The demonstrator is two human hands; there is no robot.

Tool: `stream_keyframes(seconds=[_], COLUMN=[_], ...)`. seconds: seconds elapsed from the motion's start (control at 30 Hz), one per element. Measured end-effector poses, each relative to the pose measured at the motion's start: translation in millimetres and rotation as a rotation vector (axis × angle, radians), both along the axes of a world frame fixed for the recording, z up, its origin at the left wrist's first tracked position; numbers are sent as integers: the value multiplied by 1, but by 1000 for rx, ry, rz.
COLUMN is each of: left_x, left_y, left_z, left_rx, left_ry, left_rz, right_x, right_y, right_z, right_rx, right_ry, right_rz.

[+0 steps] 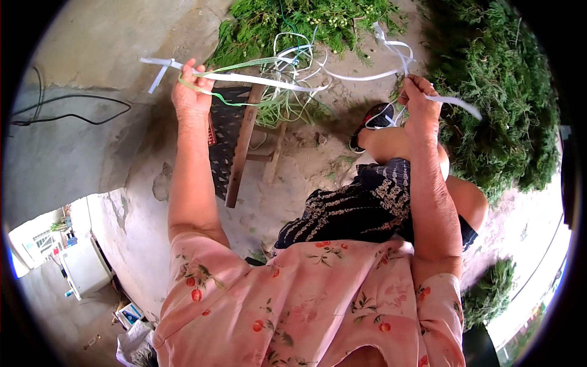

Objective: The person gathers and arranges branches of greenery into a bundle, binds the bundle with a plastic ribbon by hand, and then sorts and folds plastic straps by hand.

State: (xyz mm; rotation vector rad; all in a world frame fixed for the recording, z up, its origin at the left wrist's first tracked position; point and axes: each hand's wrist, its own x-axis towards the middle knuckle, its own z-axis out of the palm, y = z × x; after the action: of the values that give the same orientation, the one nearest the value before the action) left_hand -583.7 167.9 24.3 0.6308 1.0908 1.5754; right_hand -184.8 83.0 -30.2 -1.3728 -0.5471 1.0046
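Observation:
My left hand [194,92] is closed around a bundle of flat white and green plastic straps [263,81], whose loops stretch to the right. A knotted white end sticks out beyond its fingers to the left. To the right, my right hand [422,98] pinches a white plastic strap [452,103]; one tail hangs to the right and a bent, looped part rises above the fingers. A white length [361,77] runs between the right hand's side and the tangle of straps [298,73] in the middle, which hangs by a wooden frame.
Cut green branches [318,18] lie ahead, and a large pile of them [495,92] stands at the right. Below the left hand is a wooden stool-like frame [241,147] with dark patterned cloth. A black cable [79,98] lies at the left. My shoe [374,122] rests on the floor.

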Motion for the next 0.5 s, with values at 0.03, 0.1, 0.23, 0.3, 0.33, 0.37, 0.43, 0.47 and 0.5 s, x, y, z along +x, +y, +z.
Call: stream_keyframes(seconds=[0.03, 0.1, 0.23, 0.3, 0.33, 0.37, 0.43, 0.47, 0.5], left_x=[-1, -1, -1, -1, -1, -2, -2, -3, -2], left_y=[0, -2, -8, -8, -9, -9, -11, -12, -13], left_z=[0, -2, -3, -2, -2, -1, 3, 5, 7], left_rx=[6, -8, -2, 29, 24, 50, 91, 120, 152], left_ry=[-6, 7, -6, -27, -32, -40, -52, -49, -48], left_rz=[-11, 12, 11, -25, -29, -61, -118, -140, -163], right_x=[0, 7, 5, 6, 6, 6, 5, 3, 1], right_y=[-1, 2, 1, 1, 1, 1, 2, 1, 2], right_z=[2, -12, -4, -5, -5, -5, -4, -3, -3], right_rx=[18, 48, -47, -19, -15, -11, -13, 21, 22], right_ry=[-1, -117, -34, -4, -10, -16, -19, -15, 26], right_rz=[4, 6, -89, -86, -88, -90, -87, -85, -99])
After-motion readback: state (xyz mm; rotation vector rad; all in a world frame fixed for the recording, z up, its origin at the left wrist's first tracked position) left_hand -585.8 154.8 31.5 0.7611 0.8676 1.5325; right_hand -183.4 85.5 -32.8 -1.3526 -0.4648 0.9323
